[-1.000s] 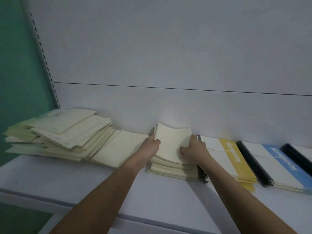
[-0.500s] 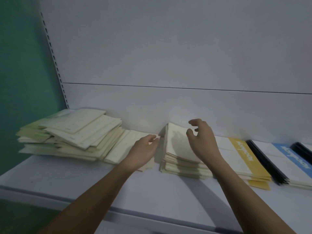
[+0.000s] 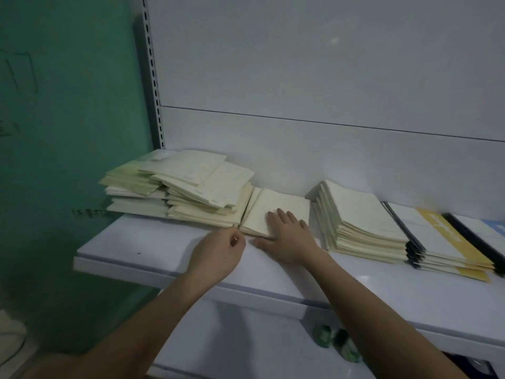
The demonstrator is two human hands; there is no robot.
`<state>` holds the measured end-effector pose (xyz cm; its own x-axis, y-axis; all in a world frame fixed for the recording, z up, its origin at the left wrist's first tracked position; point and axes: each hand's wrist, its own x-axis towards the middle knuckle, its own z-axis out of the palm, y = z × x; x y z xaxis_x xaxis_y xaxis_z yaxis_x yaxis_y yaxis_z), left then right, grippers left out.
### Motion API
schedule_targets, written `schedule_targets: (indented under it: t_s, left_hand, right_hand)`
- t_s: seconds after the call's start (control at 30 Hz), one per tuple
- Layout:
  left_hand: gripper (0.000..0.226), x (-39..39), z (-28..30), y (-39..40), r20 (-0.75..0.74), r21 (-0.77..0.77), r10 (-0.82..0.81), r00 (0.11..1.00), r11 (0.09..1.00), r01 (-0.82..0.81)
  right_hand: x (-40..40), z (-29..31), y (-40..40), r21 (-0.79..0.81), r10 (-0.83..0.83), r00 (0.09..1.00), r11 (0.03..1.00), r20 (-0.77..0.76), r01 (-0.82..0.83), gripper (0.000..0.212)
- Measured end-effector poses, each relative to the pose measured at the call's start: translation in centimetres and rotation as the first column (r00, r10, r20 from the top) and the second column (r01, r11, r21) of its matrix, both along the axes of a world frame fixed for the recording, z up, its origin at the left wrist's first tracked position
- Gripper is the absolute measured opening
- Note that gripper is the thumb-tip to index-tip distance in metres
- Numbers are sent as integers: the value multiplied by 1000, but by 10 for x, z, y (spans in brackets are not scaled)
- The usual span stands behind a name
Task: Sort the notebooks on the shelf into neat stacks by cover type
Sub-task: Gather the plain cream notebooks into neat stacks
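- While the right hand [image 3: 289, 236] lies flat with straight fingers on a thin cream notebook [image 3: 276, 214], the left hand [image 3: 218, 253] sits just left of it at the near corner, fingers curled; looks like a pinch at that corner, can't confirm it holds anything.
- That notebook lies flat on the shelf [image 3: 153, 253], between the messy cream pile [image 3: 191, 192] on the left, which it touches, and the neat cream stack [image 3: 358, 222] on the right.
- Further right: yellow-cover stack [image 3: 448, 242], then a blue-cover stack [image 3: 492, 231] cut off by the frame edge.
- Handling guess: notebooks are light, thin, floppy soft covers; single ones bend if lifted by a corner, and they probably slide easily on the smooth shelf.
- Best hold, likely: both hands on opposite long edges, or a flat palm on top to slide it.
- Risk: the left pile is fanned and skewed, so a pull from below could spill it.
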<state>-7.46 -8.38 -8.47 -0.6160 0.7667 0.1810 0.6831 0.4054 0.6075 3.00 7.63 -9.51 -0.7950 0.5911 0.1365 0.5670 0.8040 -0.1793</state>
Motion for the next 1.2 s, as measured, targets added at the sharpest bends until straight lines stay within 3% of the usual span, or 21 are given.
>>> schedule_targets:
  t_s: [0.23,0.33,0.37,0.43,0.5,0.57,0.63,0.7,0.77,0.87,0.97,1.03,1.2]
  left_hand:
    - [18,-17,-6,-19,221,117,-98,970,990,73]
    - [21,-14,0,-25,441,218,-204,874,969,116]
    - [24,-10,4,-26,568,253,-237,788,962,107]
    - [31,-3,11,-22,821,295,-288,493,953,67]
    - [44,3,15,-14,927,308,-315,205,949,64]
    - [55,7,20,-2,943,324,-329,48,942,82]
    - [55,11,26,9,947,321,-320,-25,945,57]
    - [43,16,31,15,960,278,-279,2,958,64]
    - [30,18,31,20,967,237,-244,73,967,93]
    - [29,15,32,25,949,210,-238,206,966,148]
    - [33,7,48,25,878,271,-319,357,946,178]
    - [36,-3,60,20,833,340,-375,407,927,160]
    - [43,-37,84,3,771,477,-445,455,878,48]
  right_hand:
    - [10,0,-19,11,-45,998,999,36,45,68]
    - [27,0,-32,-176,-58,987,984,-150,31,59]
    - [32,1,-37,-269,-80,962,963,-260,8,60]
    - [41,4,-49,-359,-91,905,931,-416,-71,63]
    - [50,6,-61,-355,-53,898,927,-437,-118,62]
    - [57,9,-74,-362,-42,918,925,-395,-113,64]
    - [62,10,-84,-314,-11,947,945,-320,-95,63]
    - [67,11,-89,-243,33,973,966,-229,-90,66]
    - [74,14,-85,-312,52,970,942,-237,-127,62]
    - [80,25,-69,-434,-37,898,884,-439,-176,48]
    - [76,25,-41,-374,-193,778,926,-598,-58,45]
    - [69,21,-26,-360,-264,750,932,-607,36,39]
    - [41,13,-6,-243,-175,932,965,-318,99,46]
